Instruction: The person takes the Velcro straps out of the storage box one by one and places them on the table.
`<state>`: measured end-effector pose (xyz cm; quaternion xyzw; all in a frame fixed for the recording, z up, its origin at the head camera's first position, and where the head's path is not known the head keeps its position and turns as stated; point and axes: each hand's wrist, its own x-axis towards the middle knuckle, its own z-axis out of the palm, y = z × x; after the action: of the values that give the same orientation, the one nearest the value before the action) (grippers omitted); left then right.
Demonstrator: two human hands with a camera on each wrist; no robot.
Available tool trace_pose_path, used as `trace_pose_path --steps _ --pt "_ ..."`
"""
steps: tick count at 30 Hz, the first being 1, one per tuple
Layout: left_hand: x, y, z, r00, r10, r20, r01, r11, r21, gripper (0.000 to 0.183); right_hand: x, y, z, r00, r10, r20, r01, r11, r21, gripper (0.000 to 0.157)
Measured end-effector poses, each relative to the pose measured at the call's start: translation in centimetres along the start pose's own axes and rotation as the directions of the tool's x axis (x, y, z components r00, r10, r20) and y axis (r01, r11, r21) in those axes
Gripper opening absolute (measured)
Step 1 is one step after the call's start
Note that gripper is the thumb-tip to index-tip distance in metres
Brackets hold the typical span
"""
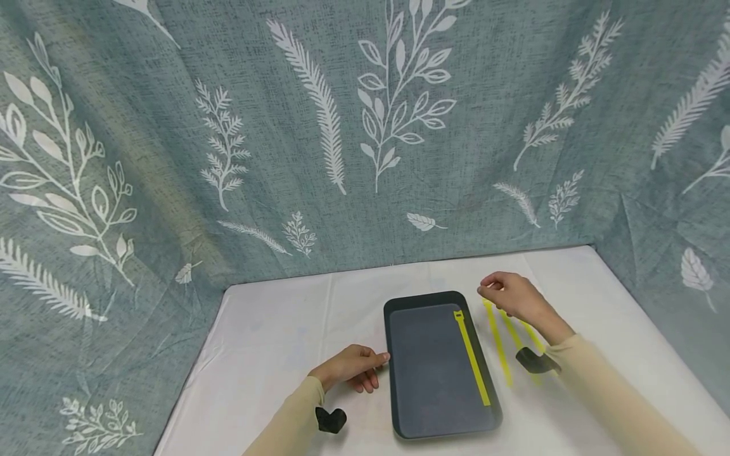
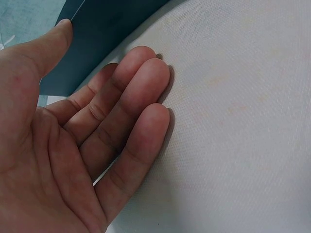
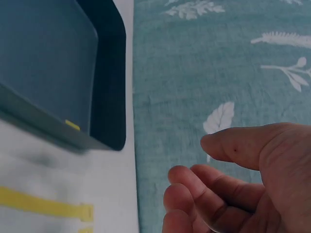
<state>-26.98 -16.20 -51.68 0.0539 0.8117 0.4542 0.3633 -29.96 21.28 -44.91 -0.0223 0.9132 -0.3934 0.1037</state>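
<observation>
A dark blue-grey rectangular tray (image 1: 428,373) lies on the white-covered table. Inside it, along its right side, a yellow cable strap (image 1: 473,361) with a slotted head lies lengthwise. My left hand (image 1: 350,367) is at the tray's left wall: the thumb rests at the rim, and the relaxed fingers lie by the cloth below it. Just right of the tray's far corner, my right hand (image 1: 516,297) hovers with thumb and fingers apart and nothing between them. Beneath and beside that hand, more yellow straps (image 1: 499,345) lie side by side on the table, partly hidden by the hand and wrist.
A white cloth (image 1: 285,342) covers the table. Blue-green curtains (image 1: 342,126) with white leaf prints hang behind it and at both sides. A black wrist mount (image 1: 331,420) sits on the left sleeve, another black mount (image 1: 536,361) on the right.
</observation>
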Motion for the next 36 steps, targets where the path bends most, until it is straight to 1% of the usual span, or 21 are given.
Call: trace_pose_path --steps 3,8,12,14,17,21,24,25,28,32,36 --pt "0.0 0.0 0.0 1.000 -0.001 0.000 0.001 1.000 -0.001 0.051 0.0 -0.4 0.8 1.000 -0.001 0.025 0.000 1.000 0.012 0.042" --pt "-0.1 0.0 0.0 1.000 -0.003 -0.001 0.003 1.000 0.003 0.050 -0.1 -0.7 2.0 0.998 -0.005 0.069 0.006 1.000 -0.004 0.044" --pt "-0.1 0.0 0.1 1.000 -0.004 -0.005 0.004 1.000 0.010 0.051 -0.1 -0.7 3.1 0.995 -0.022 0.093 0.029 0.997 -0.076 0.041" --pt "-0.1 0.1 0.1 1.000 -0.006 -0.006 0.006 1.000 0.010 0.051 -0.1 -0.7 3.7 0.994 -0.031 0.104 0.041 0.995 -0.093 0.037" --pt "-0.2 0.2 0.2 1.000 -0.010 -0.008 0.010 1.000 0.011 0.052 0.0 -0.7 4.5 0.991 -0.029 0.131 0.036 0.998 -0.051 0.035" --pt "-0.3 0.3 0.2 1.000 -0.010 -0.011 0.010 1.000 0.014 0.052 0.0 -0.8 5.6 0.984 -0.007 0.178 -0.004 0.998 0.060 0.042" --pt "-0.3 0.4 0.2 1.000 -0.009 -0.010 0.009 1.000 0.013 0.053 0.1 -1.1 6.3 0.981 -0.003 0.192 -0.012 0.997 0.076 0.045" --pt "-0.3 0.4 0.2 1.000 -0.008 -0.009 0.008 1.000 0.013 0.053 0.1 -1.3 6.5 0.981 0.000 0.196 -0.014 0.998 0.068 0.044" --pt "-0.3 0.4 0.1 1.000 -0.010 -0.007 0.010 1.000 0.012 0.052 0.3 -1.8 7.0 0.981 -0.014 0.194 0.018 1.000 -0.022 0.043" --pt "-0.2 0.3 0.0 1.000 -0.012 -0.007 0.012 1.000 0.013 0.052 0.3 -2.5 7.7 0.973 -0.022 0.229 0.055 0.989 -0.137 0.052" --pt "-0.2 0.3 -0.1 1.000 -0.014 0.000 0.014 1.000 0.011 0.052 0.1 -2.8 8.2 0.966 0.003 0.259 0.040 0.986 -0.162 0.056"
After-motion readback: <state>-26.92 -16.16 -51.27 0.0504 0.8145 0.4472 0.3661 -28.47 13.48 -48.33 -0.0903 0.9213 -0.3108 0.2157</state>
